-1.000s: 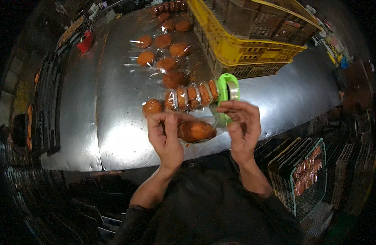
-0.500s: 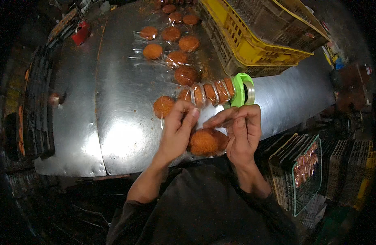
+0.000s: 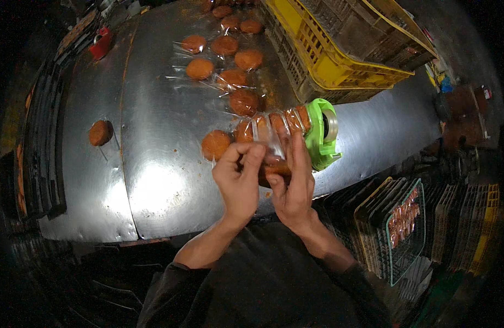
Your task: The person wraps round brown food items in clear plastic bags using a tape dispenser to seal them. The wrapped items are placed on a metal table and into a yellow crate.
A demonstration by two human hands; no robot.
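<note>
Between my hands is a round orange-brown bun [image 3: 275, 170] in clear plastic, tilted and partly covered by my fingers. My left hand [image 3: 238, 180] is closed, pinching the plastic at the bun's upper left. My right hand [image 3: 295, 191] has its thumb on the bun's front and its long fingers straight along the right side. Just beyond stands a row of bagged buns [image 3: 279, 123] on edge, packed side by side. At the row's right end is a green tape dispenser [image 3: 320, 139] with a roll of clear tape [image 3: 330, 126]. A flat bagged bun [image 3: 216, 145] lies by my left hand.
Several bagged buns [image 3: 224, 46] lie farther back on the metal table [image 3: 164, 120]. Another bun [image 3: 100, 133] is at the left. Stacked yellow crates [image 3: 350, 71] stand at the back right. Below the table's right edge are more crates [image 3: 394, 229]. A red object [image 3: 101, 44] sits far left.
My right hand has gone from a bent-finger pinch to straighter fingers alongside the bun. The bun has risen toward the row. A bun now shows at left, where a blurred shape was farther left.
</note>
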